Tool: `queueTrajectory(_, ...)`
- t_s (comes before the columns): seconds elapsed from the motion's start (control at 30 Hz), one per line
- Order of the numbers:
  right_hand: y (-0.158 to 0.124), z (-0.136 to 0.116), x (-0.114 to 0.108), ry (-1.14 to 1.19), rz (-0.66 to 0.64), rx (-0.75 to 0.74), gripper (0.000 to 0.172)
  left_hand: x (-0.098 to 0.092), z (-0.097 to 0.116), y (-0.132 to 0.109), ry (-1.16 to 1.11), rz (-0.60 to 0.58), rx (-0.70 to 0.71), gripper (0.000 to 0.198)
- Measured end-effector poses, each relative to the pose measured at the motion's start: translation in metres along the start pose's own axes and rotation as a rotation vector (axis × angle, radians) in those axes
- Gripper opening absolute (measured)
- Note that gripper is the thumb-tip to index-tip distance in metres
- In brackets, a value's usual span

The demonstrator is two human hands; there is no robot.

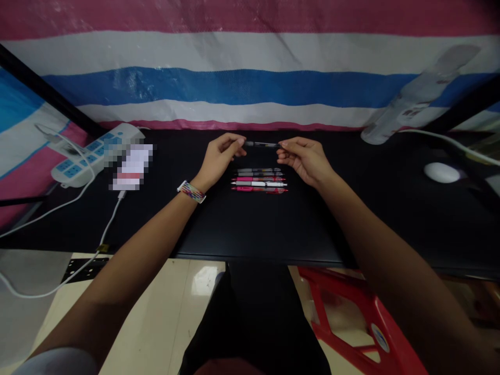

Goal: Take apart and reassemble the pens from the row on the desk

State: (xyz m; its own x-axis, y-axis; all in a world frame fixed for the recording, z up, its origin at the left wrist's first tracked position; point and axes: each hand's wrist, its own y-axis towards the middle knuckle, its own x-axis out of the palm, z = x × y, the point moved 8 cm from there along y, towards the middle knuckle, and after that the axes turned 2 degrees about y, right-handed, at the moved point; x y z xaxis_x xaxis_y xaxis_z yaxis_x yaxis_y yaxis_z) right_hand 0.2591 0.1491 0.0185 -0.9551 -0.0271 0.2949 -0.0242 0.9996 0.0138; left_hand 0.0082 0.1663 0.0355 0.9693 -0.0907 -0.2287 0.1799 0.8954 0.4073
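Observation:
A dark pen with a clear barrel (pixel 262 145) lies level between my two hands, pinched at both ends. My left hand (pixel 222 153) closes thumb and fingers on its left end. At the other end, the thumb and forefinger of my right hand (pixel 303 156) grip the tip, the other fingers curled below. Just nearer to me, several pens lie side by side on the black table (pixel 250 229). Among them are a white pen (pixel 259 184), a pink and red pen (pixel 259 189) nearest me, and a grey pen (pixel 258 171) farthest away.
On the left are a white power strip (pixel 72 169) and a blurred-out phone (pixel 133 166) with a cable. A clear bottle (pixel 394 117) and a white mouse (pixel 442 173) stand on the right. Striped sheeting (pixel 250 86) hangs behind; a red stool (pixel 347 312) is below.

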Motion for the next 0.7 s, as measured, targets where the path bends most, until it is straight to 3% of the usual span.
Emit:
queueTrajectory(0.1, -0.001, 0.001, 0.001, -0.021, 0.002, 0.009, 0.014, 0.0, 0.003, 0.0, 0.035, 0.003, 0.036, 0.011)
queueTrajectory(0.2, -0.002, 0.0, 0.002, -0.026, 0.004, 0.018, 0.013, 0.001, 0.007, 0.0, 0.023, 0.005, 0.098, 0.021)
queueTrajectory(0.4, -0.001, 0.002, 0.004, -0.024, -0.01, 0.026, 0.015, -0.004, -0.013, 0.005, 0.007, 0.054, -0.006, 0.037)
queueTrajectory(0.6, 0.002, 0.005, 0.001, -0.027, 0.008, 0.021, 0.021, -0.003, 0.001, 0.004, 0.033, 0.023, 0.061, 0.039)
queueTrajectory(0.7, 0.002, 0.005, 0.001, -0.032, 0.013, 0.021, 0.019, -0.002, -0.001, 0.003, 0.042, 0.028, -0.008, 0.028)
